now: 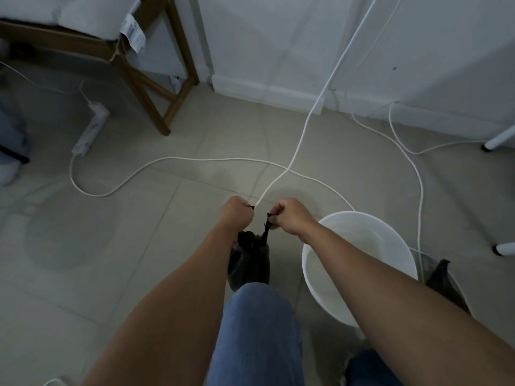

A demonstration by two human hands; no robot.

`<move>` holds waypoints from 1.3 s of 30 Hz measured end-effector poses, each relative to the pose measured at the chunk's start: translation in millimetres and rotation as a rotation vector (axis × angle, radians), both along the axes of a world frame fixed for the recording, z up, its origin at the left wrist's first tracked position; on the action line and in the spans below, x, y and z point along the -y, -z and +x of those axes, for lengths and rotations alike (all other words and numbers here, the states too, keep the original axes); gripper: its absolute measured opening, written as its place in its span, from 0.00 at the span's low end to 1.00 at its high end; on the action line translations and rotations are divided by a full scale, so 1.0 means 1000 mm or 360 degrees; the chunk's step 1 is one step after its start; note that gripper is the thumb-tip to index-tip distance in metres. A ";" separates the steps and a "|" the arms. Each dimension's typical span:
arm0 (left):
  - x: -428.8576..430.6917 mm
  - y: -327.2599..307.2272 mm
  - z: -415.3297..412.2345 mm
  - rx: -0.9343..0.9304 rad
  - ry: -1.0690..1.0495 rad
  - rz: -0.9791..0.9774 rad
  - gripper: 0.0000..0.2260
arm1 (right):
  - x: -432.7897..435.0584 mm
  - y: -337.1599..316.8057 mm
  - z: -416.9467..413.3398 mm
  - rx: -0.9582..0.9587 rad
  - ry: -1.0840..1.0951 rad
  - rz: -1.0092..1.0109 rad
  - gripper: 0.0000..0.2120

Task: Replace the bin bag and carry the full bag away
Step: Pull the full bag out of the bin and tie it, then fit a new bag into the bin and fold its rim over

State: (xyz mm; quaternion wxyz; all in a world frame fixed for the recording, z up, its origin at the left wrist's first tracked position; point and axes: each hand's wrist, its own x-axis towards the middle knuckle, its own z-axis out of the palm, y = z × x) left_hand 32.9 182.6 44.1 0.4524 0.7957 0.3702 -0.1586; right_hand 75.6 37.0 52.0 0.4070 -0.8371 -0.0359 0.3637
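Both hands are closed tight on the black bin bag (250, 263). The left hand (237, 214) is a fist with a short black tip of the bag's top sticking out beside the thumb. The right hand (292, 218) pinches a twisted strip of the bag's top between curled fingers, and that strip runs down into the neck of the bag. The two hands are near each other but apart.

The bag hangs below the hands, just in front of a knee in blue jeans (256, 330). Just right of it on the tiled floor (117, 260) stands the white bin (328, 299), its white inside showing. A second dark bag (443, 277) lies on the bin's far right side.

White cables (195, 160) loop across the floor ahead of the hands. A power strip (92, 126) and a wooden chair (150, 87) stand toward the far left, by the wall (278, 37).
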 end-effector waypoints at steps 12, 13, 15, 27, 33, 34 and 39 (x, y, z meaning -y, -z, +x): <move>0.005 -0.010 0.006 -0.0041 -0.0014 0.0175 0.23 | 0.015 -0.016 0.017 0.0068 -0.0070 -0.0061 0.22; 0.008 -0.016 0.007 -0.0048 0.0010 0.0205 0.25 | 0.021 -0.022 0.018 0.0088 -0.0080 -0.0083 0.23; 0.016 -0.028 0.010 -0.0040 0.0065 0.0279 0.27 | 0.034 -0.035 0.020 0.0143 -0.0102 -0.0128 0.24; 0.166 -0.090 0.030 0.0177 0.0482 0.0337 0.28 | 0.235 -0.104 0.035 0.0454 0.0095 -0.0593 0.24; 0.302 -0.092 0.026 0.0303 0.0823 0.0232 0.27 | 0.397 -0.097 0.004 0.0353 0.0403 -0.0738 0.24; 0.324 -0.089 0.024 0.0333 0.0870 0.0209 0.26 | 0.420 -0.092 -0.004 0.0316 0.0447 -0.0738 0.24; 0.423 -0.062 0.010 0.0299 0.1116 0.0085 0.26 | 0.503 -0.055 -0.040 0.0126 0.0686 -0.0703 0.24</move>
